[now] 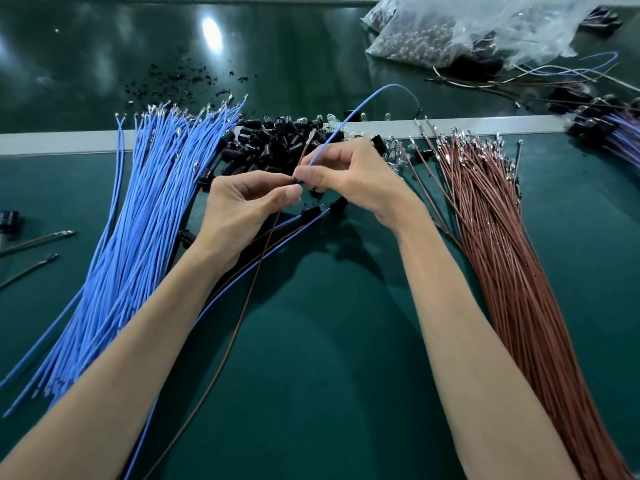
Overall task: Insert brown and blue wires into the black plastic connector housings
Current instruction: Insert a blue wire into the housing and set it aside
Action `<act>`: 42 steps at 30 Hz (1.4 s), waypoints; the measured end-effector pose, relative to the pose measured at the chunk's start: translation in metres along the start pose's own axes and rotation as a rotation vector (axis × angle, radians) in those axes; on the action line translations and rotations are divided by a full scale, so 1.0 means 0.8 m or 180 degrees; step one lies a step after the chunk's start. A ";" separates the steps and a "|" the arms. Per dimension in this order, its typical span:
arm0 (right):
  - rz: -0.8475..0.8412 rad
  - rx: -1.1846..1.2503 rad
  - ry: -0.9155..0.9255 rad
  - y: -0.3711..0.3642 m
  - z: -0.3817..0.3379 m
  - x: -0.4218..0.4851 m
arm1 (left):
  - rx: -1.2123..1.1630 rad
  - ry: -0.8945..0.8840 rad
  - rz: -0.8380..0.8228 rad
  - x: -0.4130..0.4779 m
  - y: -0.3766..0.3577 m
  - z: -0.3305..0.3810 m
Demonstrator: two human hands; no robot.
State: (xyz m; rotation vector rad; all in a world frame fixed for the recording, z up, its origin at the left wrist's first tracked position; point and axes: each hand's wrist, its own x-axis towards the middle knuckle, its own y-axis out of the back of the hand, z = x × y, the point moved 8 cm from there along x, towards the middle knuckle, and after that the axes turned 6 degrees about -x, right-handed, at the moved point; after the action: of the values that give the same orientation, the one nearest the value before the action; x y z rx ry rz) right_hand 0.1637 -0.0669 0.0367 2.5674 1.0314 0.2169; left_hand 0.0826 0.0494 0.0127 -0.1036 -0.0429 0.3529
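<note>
While left hand [242, 206] pinches brown wire [242, 313], right hand [353, 178] pinches blue wire [363, 102]

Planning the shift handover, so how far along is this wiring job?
Early. Seemingly done: a few wired housings at the far right and a wired housing below the hands. In hand: the left hand pinches a brown wire, the right hand a blue wire. Left: thick blue bundle, brown bundle and a pile of loose housings.
</note>
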 end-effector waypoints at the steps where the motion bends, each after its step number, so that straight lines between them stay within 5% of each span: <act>1: -0.0012 0.0098 -0.0024 0.000 0.000 -0.001 | -0.0020 0.0015 0.0049 0.000 0.001 -0.001; 6: 0.0599 0.0302 0.0036 0.012 -0.005 0.003 | 0.0086 0.0033 0.0035 0.000 0.003 -0.002; 11: 0.0117 0.0070 -0.0001 -0.005 -0.002 0.002 | 0.0062 0.0000 -0.0099 0.000 0.000 -0.001; 17: 0.0921 0.0952 -0.0229 0.024 0.008 0.002 | 0.0085 0.0037 -0.0191 0.000 -0.002 -0.004; 22: 0.0174 0.0347 -0.0252 -0.001 0.008 -0.001 | 0.0032 0.0045 -0.0158 0.000 -0.002 -0.004; 27: 0.0710 0.0903 -0.0457 0.017 0.016 0.004 | 0.0097 0.0074 -0.0181 0.000 -0.005 -0.003; 32: 0.0061 0.0280 -0.0304 0.000 0.011 -0.002 | 0.0104 0.0078 -0.0155 -0.001 -0.003 -0.002; 36: 0.0763 0.1043 -0.0518 0.020 0.019 0.003 | 0.0102 0.0119 -0.0114 -0.002 -0.004 -0.002; 42: 0.0073 0.0253 -0.0305 0.000 0.009 -0.001 | 0.0059 0.0159 -0.0123 -0.003 -0.004 -0.001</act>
State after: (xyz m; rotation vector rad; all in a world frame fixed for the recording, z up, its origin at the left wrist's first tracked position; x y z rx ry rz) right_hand 0.1652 -0.0695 0.0305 2.6334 0.9949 0.0590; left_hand 0.0816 0.0453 0.0124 -0.0932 0.0078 0.3120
